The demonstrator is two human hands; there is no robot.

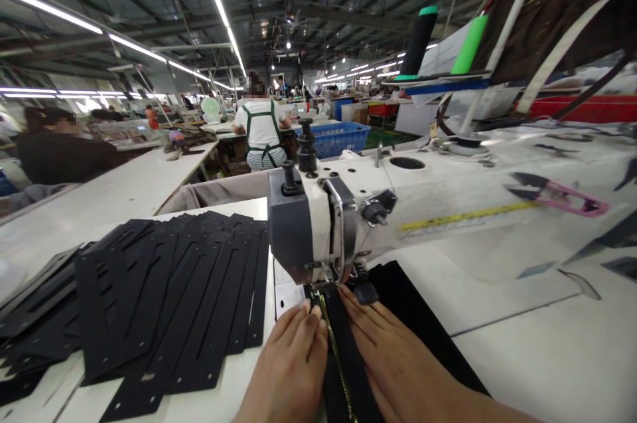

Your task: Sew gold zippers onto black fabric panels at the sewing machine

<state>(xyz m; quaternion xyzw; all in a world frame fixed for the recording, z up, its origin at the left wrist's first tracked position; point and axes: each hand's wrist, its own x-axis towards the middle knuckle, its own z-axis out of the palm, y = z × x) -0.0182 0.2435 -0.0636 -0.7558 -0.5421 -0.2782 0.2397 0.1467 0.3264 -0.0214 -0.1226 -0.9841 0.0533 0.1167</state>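
Observation:
A black zipper (336, 360) with gold teeth runs lengthwise under the needle area of a white sewing machine (318, 210). My left hand (293, 360) is at its left edge, fingers bent and closed on it close to the presser foot. My right hand (393, 350) lies flat along the right side, fingers stretched forward and pressing the black material down. A wider black piece (423, 317) extends from beneath the right hand to the right of the machine head. The needle tip is hidden behind the machine parts and fingers.
Left of the machine lies a spread pile of black slotted pieces (174, 290). Pink-handled snips (572, 197) and a yellow measuring tape (468, 216) are on the machine arm. Thread cones (469, 44) stand above. A blue crate (343, 137) and co-workers (261, 127) are beyond.

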